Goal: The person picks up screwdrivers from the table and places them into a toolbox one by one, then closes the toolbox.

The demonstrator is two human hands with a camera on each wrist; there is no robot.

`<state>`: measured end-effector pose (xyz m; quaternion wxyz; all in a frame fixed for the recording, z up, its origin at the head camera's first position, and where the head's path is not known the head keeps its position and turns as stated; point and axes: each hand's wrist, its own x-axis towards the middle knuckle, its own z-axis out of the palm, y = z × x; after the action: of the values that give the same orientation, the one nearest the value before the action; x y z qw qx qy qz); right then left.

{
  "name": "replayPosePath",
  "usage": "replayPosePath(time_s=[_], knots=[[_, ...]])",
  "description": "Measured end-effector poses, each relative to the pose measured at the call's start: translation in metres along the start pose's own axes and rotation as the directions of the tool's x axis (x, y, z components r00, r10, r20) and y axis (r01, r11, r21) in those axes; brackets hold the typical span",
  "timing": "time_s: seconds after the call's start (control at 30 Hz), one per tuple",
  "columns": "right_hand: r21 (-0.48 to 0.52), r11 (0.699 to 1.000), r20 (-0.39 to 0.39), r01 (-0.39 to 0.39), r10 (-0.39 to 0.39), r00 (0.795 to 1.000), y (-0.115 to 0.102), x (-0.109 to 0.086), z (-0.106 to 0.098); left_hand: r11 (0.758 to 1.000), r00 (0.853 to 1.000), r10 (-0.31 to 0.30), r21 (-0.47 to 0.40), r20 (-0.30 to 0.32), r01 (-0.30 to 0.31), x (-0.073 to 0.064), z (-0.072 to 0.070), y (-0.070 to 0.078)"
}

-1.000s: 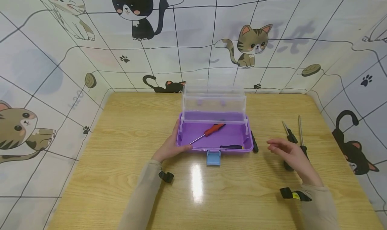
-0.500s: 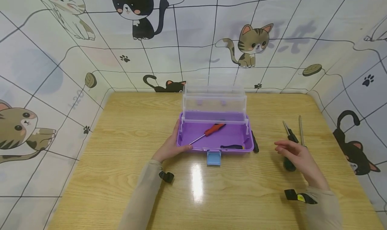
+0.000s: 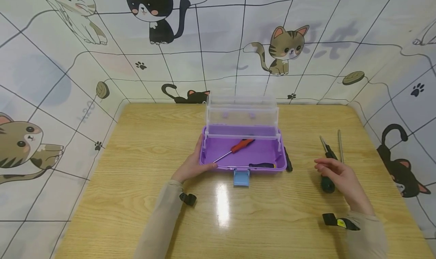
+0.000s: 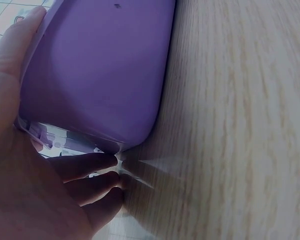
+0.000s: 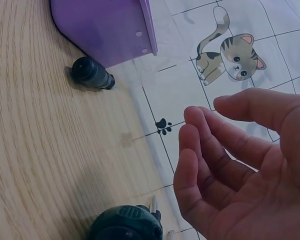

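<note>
The yellow-brown wooden table (image 3: 146, 138) is closed in on three sides by pale walls (image 3: 218, 67) — and these are covered with drawn cats (image 3: 287, 49), paw prints (image 3: 140, 65) and black lines (image 3: 201, 52). A bright shine (image 3: 223, 206) is seen on the wood.

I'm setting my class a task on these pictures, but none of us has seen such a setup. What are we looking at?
There is no machine here, just a person's two bare hands. The wide picture looks down from the head; the two close ones come from the wrists, one each.

On the wooden table sits a purple box with its clear lid open. Inside lie a red-handled screwdriver and a black-handled tool. Another dark tool lies beside the box. Farther right are a dark green handle and a long metal shaft, partly hidden.

The left hand holds one end of the box. The right hand holds nothing.
</note>
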<state>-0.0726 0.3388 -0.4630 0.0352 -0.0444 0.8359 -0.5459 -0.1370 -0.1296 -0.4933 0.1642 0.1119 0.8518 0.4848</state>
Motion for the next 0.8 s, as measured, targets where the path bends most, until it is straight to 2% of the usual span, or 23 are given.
replayPosePath(time_s=[0.37,0.43,0.53,0.67,0.7,0.8], knots=[[0.008,0.999,-0.100,-0.040,0.040,0.994,0.009,-0.005,-0.008,1.000,1.000,-0.009,0.004,-0.011,0.009,0.001,0.001,0.000],[0.016,0.998,-0.130,-0.053,0.054,0.990,0.011,-0.006,-0.009,1.000,1.000,-0.001,0.010,-0.014,0.001,0.001,0.001,-0.001],[0.061,0.993,-0.190,-0.105,0.115,0.975,0.015,-0.007,-0.011,1.000,1.000,-0.003,0.016,-0.015,0.004,0.001,0.001,-0.001],[0.015,0.984,-0.236,-0.175,0.174,0.956,0.016,-0.009,-0.014,1.000,1.000,-0.001,0.018,-0.015,0.001,0.001,0.001,0.000],[-0.029,0.982,-0.237,-0.186,0.174,0.956,0.015,-0.010,-0.015,1.000,1.000,0.000,0.018,-0.016,0.000,0.001,0.001,0.000],[-0.073,0.971,-0.258,-0.227,0.201,0.945,0.013,-0.012,-0.017,1.000,1.000,-0.004,0.023,-0.018,0.005,0.001,0.001,0.000]])
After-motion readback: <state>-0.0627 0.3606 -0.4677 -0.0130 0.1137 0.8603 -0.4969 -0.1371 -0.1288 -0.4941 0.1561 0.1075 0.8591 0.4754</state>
